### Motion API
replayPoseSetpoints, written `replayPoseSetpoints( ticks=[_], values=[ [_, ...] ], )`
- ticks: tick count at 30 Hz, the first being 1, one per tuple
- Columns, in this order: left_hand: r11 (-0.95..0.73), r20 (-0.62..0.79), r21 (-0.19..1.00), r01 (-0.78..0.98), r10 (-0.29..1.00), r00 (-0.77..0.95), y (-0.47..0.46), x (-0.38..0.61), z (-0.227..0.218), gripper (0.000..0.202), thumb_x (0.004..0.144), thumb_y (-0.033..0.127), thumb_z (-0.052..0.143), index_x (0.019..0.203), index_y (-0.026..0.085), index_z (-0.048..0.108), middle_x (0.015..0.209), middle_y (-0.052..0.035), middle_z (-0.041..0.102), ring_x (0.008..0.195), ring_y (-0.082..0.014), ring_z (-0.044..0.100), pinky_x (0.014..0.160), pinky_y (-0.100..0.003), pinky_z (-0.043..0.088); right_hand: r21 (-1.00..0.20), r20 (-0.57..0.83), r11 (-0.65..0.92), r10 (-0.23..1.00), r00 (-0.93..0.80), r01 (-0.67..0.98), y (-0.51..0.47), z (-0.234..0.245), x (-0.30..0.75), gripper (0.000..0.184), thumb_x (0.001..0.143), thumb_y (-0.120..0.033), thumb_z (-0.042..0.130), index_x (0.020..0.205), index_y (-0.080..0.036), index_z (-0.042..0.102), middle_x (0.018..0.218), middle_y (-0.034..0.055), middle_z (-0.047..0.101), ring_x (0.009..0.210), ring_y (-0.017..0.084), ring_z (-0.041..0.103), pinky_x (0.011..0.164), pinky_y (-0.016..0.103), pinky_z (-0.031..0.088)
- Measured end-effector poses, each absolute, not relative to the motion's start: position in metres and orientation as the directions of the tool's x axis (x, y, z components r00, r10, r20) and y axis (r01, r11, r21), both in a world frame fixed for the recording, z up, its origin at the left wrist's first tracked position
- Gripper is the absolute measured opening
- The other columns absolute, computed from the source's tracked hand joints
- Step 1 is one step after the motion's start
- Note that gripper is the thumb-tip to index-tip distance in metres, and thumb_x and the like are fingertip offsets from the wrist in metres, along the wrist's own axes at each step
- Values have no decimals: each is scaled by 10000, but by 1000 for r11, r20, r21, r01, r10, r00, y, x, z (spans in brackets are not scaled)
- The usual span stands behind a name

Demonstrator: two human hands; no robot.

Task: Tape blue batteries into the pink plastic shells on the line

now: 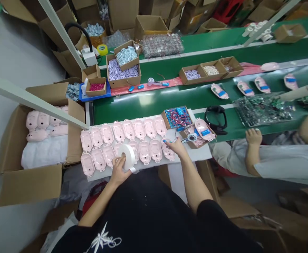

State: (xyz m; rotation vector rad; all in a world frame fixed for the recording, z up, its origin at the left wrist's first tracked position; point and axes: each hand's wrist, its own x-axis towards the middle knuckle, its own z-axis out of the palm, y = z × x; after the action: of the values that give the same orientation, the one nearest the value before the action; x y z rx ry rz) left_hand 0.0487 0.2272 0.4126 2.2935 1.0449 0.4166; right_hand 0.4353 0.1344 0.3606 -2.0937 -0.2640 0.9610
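My left hand (119, 168) grips a white roll of tape (127, 156) over the front row of pink plastic shells (122, 140), which lie in two rows on a white board (204, 154). My right hand (175, 144) rests on the rightmost shell of the front row (167, 150), fingers curled and pressed on it beside a small blue part (164, 141). Scissors (185, 140) lie just right of that hand.
A small box of blue parts with red wires (177, 117) and a box holding a pink shell (199, 133) sit to the right. At left is a big carton of pink shells (44, 123). Behind runs a green conveyor (148, 102). A co-worker's hand (253, 136) is at right.
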Motion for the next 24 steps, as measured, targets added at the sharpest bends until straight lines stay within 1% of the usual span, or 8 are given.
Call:
replayPoseSetpoints(
  ticks=[3, 6, 9, 12, 15, 18, 21, 24],
  values=[
    [-528, 60, 627, 572, 765, 641, 232, 36, 411, 607, 809, 387, 782, 1348, 136, 660, 1341, -196, 687, 1196, -348, 542, 1065, -521, 460, -528, -418, -824, 462, 782, 205, 122, 375, 436, 771, 648, -376, 897, 1310, -155, 569, 990, 148, 758, 1070, 386, 714, 906, 451, 550],
    [-529, 70, 639, 558, 762, 644, 230, 31, 409, 589, 819, 390, 774, 1341, 138, 669, 1317, -187, 696, 1193, -346, 543, 1054, -511, 470, -575, -314, -776, 504, 805, 261, 113, 391, 435, 636, 647, -460, 890, 1175, -200, 650, 1029, 128, 762, 1044, 353, 708, 956, 457, 539],
    [-546, 101, 645, 535, 755, 648, 227, 33, 408, 578, 813, 387, 789, 1325, 142, 680, 1302, -186, 703, 1182, -341, 551, 1057, -507, 471, -794, -223, -597, 459, 860, 113, 110, 406, 427, 618, 601, -591, 889, 1036, -206, 678, 987, 95, 755, 959, 297, 695, 923, 443, 560],
    [-570, 117, 641, 515, 735, 668, 225, 40, 411, 587, 800, 414, 813, 1315, 160, 690, 1299, -180, 704, 1179, -341, 557, 1070, -518, 460, -948, -282, -267, 460, 842, -172, 111, 425, 410, 699, 555, -599, 921, 1076, -202, 677, 928, 51, 742, 829, 234, 688, 856, 415, 581],
    [-614, 133, 622, 486, 694, 708, 225, 47, 419, 592, 795, 428, 822, 1316, 176, 698, 1282, -170, 704, 1195, -350, 554, 1090, -533, 442, -924, -350, -92, 599, 720, -372, 114, 450, 386, 694, 522, -458, 985, 1103, -232, 680, 923, 22, 748, 797, 205, 704, 844, 385, 589],
    [-667, 164, 596, 447, 646, 745, 227, 53, 430, 586, 793, 432, 828, 1310, 185, 705, 1222, -155, 712, 1203, -358, 552, 1106, -546, 425, -909, -325, -42, 694, 642, -415, 117, 472, 363, 659, 538, -353, 1000, 1105, -270, 676, 988, 24, 773, 915, 230, 734, 917, 407, 590],
    [-709, 202, 566, 421, 614, 763, 229, 56, 440, 581, 793, 425, 828, 1305, 178, 706, 1201, -156, 709, 1205, -360, 543, 1102, -541, 425, -893, -319, -14, 724, 611, -450, 124, 488, 344, 558, 612, -391, 978, 1079, -283, 693, 1017, 34, 780, 978, 241, 732, 952, 418, 587],
    [-732, 212, 542, 413, 595, 775, 231, 56, 447, 578, 793, 400, 820, 1312, 175, 700, 1218, -161, 701, 1212, -357, 536, 1103, -530, 425, -824, -391, -35, 757, 524, -565, 131, 498, 325, 466, 684, -460, 945, 1057, -289, 723, 975, 20, 761, 912, 212, 717, 869, 374, 608]
  ],
)
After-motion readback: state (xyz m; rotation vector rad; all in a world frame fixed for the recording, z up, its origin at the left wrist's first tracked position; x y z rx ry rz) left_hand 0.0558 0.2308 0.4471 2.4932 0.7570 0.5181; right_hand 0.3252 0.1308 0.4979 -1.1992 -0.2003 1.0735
